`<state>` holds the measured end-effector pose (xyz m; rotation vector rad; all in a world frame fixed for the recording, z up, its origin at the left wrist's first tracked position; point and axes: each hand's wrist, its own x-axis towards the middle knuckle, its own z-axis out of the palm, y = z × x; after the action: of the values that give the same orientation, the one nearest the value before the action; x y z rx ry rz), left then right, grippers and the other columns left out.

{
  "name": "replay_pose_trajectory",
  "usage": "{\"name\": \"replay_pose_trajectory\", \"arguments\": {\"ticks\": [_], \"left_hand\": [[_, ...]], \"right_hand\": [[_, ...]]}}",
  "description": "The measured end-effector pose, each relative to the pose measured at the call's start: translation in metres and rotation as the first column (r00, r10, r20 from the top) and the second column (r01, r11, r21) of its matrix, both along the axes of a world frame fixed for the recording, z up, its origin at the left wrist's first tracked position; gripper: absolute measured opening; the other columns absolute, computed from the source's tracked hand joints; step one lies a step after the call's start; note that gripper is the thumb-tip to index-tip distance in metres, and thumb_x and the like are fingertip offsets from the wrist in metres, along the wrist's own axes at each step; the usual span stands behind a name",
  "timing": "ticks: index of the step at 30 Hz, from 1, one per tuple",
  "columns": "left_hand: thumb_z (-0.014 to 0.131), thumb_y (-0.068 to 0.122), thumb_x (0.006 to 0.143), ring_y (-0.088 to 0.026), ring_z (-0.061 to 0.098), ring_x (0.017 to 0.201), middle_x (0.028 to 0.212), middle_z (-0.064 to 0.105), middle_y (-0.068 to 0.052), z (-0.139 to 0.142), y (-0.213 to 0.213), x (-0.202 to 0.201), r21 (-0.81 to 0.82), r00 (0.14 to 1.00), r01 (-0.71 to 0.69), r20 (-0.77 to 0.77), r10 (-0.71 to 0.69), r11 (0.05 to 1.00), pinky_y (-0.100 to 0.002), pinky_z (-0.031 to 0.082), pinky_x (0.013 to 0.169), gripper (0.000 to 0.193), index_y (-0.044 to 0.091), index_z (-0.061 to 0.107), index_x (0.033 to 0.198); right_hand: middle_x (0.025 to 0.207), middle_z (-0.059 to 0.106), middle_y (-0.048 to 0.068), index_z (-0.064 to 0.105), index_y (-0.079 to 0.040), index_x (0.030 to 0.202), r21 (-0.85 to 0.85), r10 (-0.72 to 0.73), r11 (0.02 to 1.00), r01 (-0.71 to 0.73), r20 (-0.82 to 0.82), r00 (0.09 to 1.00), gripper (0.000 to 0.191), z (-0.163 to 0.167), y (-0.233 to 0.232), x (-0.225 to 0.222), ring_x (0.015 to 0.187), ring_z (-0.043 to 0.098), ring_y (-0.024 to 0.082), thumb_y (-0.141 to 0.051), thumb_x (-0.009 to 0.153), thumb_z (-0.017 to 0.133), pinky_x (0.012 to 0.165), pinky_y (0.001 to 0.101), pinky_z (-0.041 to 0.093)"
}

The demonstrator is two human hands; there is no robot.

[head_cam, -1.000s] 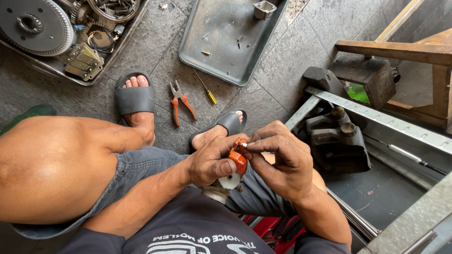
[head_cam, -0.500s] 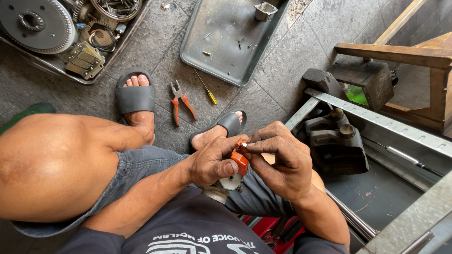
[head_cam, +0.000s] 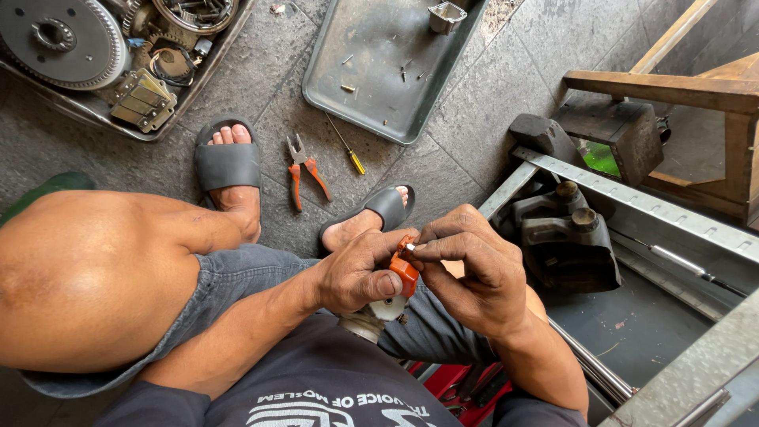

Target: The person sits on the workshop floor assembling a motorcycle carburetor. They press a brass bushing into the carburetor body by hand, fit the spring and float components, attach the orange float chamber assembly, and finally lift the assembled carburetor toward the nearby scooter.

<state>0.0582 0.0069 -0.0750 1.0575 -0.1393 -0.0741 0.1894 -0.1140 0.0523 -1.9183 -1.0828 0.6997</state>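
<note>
I sit low over a tiled floor with both hands together above my lap. My left hand (head_cam: pixel 360 273) grips a small orange plastic part (head_cam: pixel 405 271) with a pale round piece under it. My right hand (head_cam: pixel 474 265) pinches the top of that orange part between thumb and forefinger, where a small metal tip shows. My feet in grey slide sandals (head_cam: pixel 227 162) rest on the floor ahead.
Orange-handled pliers (head_cam: pixel 303 175) and a yellow-handled screwdriver (head_cam: pixel 346 146) lie between my feet. A grey metal tray (head_cam: pixel 371 95) holds small bits. Another tray (head_cam: pixel 95 111) at top left holds gears and engine parts. A dark engine part (head_cam: pixel 565 237) sits beside metal rails on the right.
Both hands stay on the orange part, with only small finger shifts. The view has barely moved.
</note>
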Motion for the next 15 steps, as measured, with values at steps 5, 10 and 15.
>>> {"name": "replay_pose_trajectory", "arguments": {"ticks": [5,10,15], "left_hand": [[0.047,0.089,0.089,-0.009,0.054,0.08,0.086,0.055,0.001,0.0028,-0.0002,-0.002,-0.178,0.994,0.06,-0.077,-0.075,0.982,-0.025,0.045,0.069,0.086,0.007,0.059,0.108],[0.052,0.089,0.086,-0.007,0.051,0.075,0.081,0.053,0.002,0.0048,-0.0007,-0.0037,-0.239,0.986,0.091,-0.116,-0.121,0.967,-0.024,0.042,0.064,0.085,0.006,0.057,0.107],[0.05,0.089,0.087,-0.007,0.051,0.075,0.081,0.053,0.003,0.0049,0.0001,-0.0029,-0.21,0.988,0.085,-0.106,-0.109,0.974,-0.024,0.042,0.065,0.083,0.008,0.057,0.105]], "right_hand": [[0.098,0.071,0.009,0.067,-0.004,0.101,0.008,0.018,1.0,-0.018,0.009,1.0,0.028,0.0018,0.0026,0.0021,0.091,0.069,0.021,0.013,0.079,0.075,0.08,0.0314,0.055],[0.097,0.07,0.009,0.067,-0.004,0.1,-0.017,0.052,0.999,-0.052,0.025,0.998,0.028,0.0048,0.0024,0.0046,0.09,0.068,0.021,0.011,0.078,0.076,0.079,0.0315,0.055],[0.098,0.071,0.009,0.067,-0.004,0.1,-0.02,0.065,0.998,-0.064,0.021,0.998,0.028,0.0045,0.0015,0.0052,0.09,0.068,0.021,0.011,0.079,0.075,0.079,0.0313,0.055]]}}
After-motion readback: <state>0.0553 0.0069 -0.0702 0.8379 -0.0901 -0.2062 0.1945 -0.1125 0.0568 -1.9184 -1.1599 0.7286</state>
